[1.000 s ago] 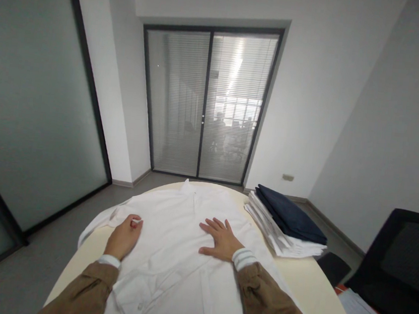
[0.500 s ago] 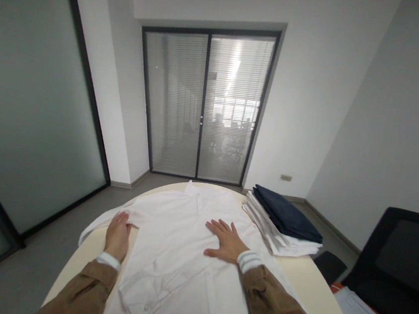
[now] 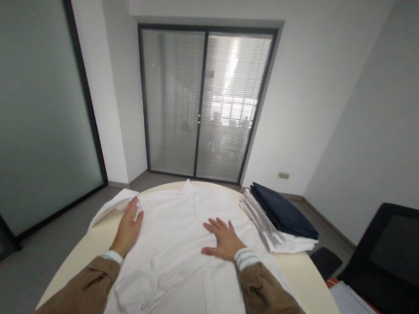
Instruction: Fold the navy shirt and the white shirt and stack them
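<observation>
Have a white fabric shirt [image 3: 173, 245] spread over a rounded, cream-coloured worktop [image 3: 75, 258], reaching close to the far edge, with soft creases across the nearer part. Rest the right hand [image 3: 223, 239], palm down, right of the shirt's middle, with a wide grip: fingers fanned and thumb well out to the left. Reach along the shirt's left side with the left hand [image 3: 128, 228], fingertips at the bunched white sleeve [image 3: 114, 204] by the worktop's left edge, thumb a little apart from the fingers. Cannot tell that grip's state: perhaps pinching the cloth, perhaps only touching. See, on the worktop's far right, folded white cloths [image 3: 274, 236] stacked under a folded navy-blue cloth [image 3: 286, 210]. Notice, beyond the right edge, a black mesh-backed chair [image 3: 402, 247] beside white papers [image 3: 369, 311].
</observation>
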Tool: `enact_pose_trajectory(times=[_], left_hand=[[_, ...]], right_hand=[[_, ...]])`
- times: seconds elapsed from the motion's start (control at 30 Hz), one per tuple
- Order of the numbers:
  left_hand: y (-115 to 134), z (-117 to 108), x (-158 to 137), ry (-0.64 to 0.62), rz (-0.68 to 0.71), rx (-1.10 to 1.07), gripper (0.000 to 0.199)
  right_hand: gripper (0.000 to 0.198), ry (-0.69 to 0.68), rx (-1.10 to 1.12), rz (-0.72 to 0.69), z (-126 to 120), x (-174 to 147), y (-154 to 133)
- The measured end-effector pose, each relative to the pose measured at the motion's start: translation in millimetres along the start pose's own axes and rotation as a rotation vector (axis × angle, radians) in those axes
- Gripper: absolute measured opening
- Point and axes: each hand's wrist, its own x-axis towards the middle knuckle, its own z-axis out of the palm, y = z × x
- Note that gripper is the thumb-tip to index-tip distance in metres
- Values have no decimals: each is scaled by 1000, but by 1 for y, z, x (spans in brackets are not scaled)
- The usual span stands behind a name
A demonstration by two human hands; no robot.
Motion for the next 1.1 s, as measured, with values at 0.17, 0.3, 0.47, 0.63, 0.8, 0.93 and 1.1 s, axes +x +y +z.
enact_pose_trajectory(times=[0.17, 0.3, 0.47, 0.63, 0.8, 0.93, 1.1], left_hand=[[19, 7, -19, -411, 359, 175, 52], [39, 5, -31, -735, 471, 202, 38], [48, -2, -33, -557, 232, 258, 34], [45, -6, -30, -333, 60, 553, 38], [32, -19, -23, -117, 161, 821, 35], [29, -31, -11, -29, 208, 871, 29], [73, -33, -4, -8, 362, 739, 28]], right_hand=[[93, 8, 6, -2, 0, 0, 0], [94, 3, 13, 1, -2, 0, -2], [94, 3, 12, 6, -3, -1, -3], [93, 0, 10, 5, -2, -1, -2], [94, -8, 2, 12, 3, 2, 3], [95, -19, -2, 20, 5, 5, 5], [96, -28, -1, 23, 4, 6, 5]])
